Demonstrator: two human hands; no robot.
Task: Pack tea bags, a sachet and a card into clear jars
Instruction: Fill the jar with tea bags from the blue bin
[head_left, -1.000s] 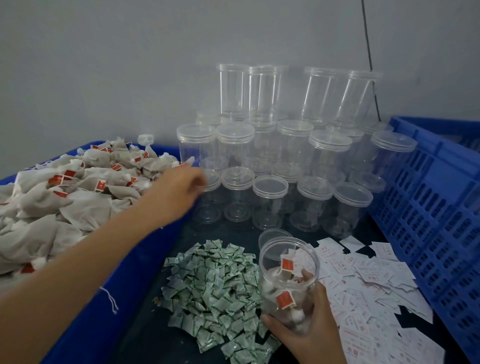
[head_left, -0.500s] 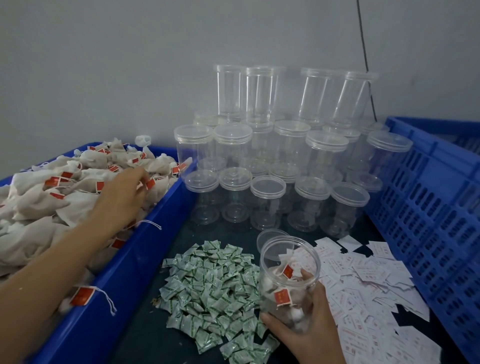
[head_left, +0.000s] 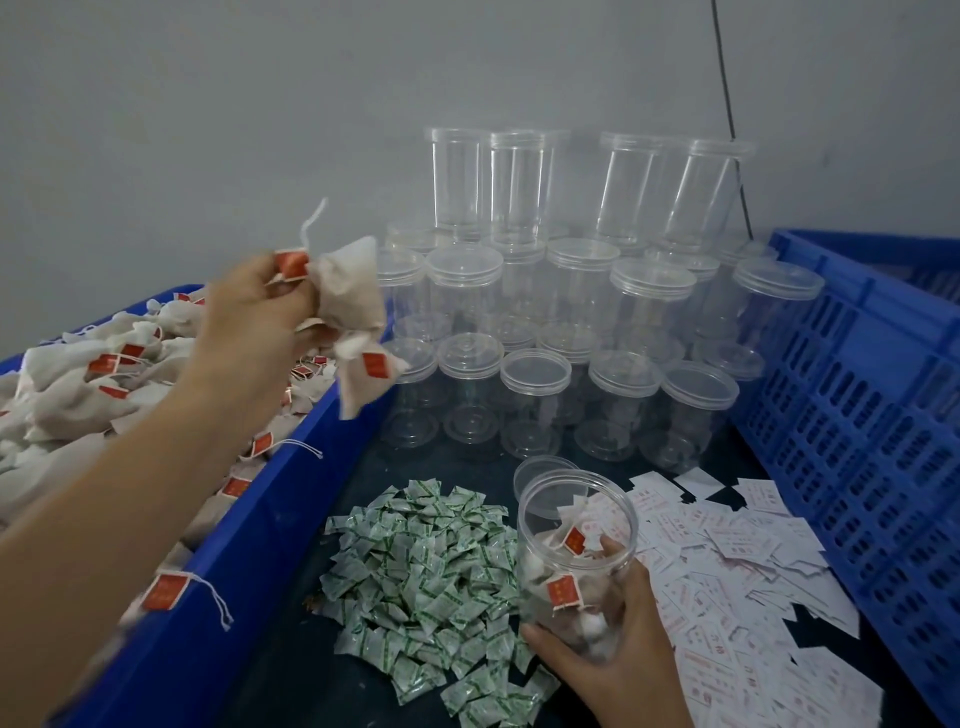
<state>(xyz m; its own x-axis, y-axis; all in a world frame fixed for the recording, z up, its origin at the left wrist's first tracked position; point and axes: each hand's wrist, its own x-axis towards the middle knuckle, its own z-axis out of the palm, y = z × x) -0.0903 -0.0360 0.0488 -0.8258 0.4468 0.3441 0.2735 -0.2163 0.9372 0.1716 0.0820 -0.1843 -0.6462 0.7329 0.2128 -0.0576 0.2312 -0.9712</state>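
My left hand (head_left: 254, 317) is raised over the edge of the blue bin (head_left: 218, 587) and grips a couple of beige tea bags (head_left: 353, 312) with red tags, their strings trailing upward. My right hand (head_left: 618, 644) holds an open clear jar (head_left: 574, 551) near the front, tilted a little. That jar has several tea bags with red tags inside. A pile of green-and-white sachets (head_left: 431, 566) lies left of the jar. White cards with red print (head_left: 727, 571) are scattered to its right.
The blue bin on the left is heaped with tea bags (head_left: 78, 395). Stacked lidded clear jars (head_left: 571, 322) fill the back against the grey wall. A blue slatted crate (head_left: 857, 405) stands at the right. A loose lid (head_left: 540, 467) lies behind the held jar.
My left hand has lifted out of the bin's heap with tea bags and moved up and right. The right hand and jar have stayed in place.
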